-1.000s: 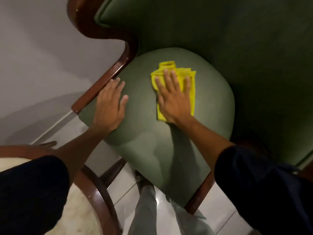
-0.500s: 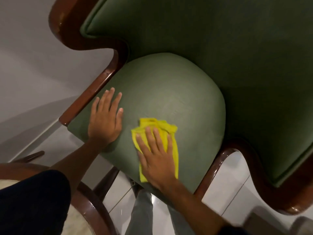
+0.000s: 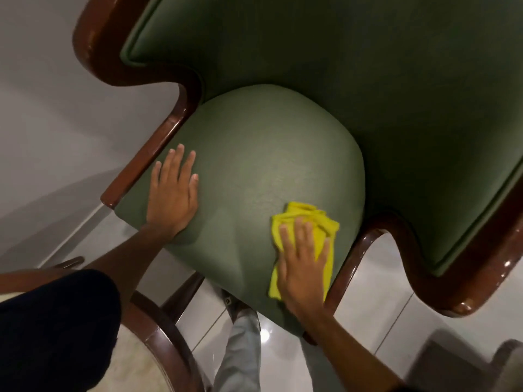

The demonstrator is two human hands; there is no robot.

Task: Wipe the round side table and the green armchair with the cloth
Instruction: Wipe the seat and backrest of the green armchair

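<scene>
The soft, light, folded yellow cloth [image 3: 307, 239] lay pinned under the flat, spread right hand [image 3: 304, 267] on the green upholstered armchair seat [image 3: 254, 171], likely needing only palm pressure, while the left hand [image 3: 172, 199] rested open, empty.

Cloth [image 3: 319, 222] yellow; armchair [image 3: 254, 171] plain green, frame [image 3: 147, 157] reddish-brown.

Armchair [image 3: 368, 80] backrest cut off at top, cloth [image 3: 317, 224] half hidden under right hand [image 3: 304, 267]
</scene>
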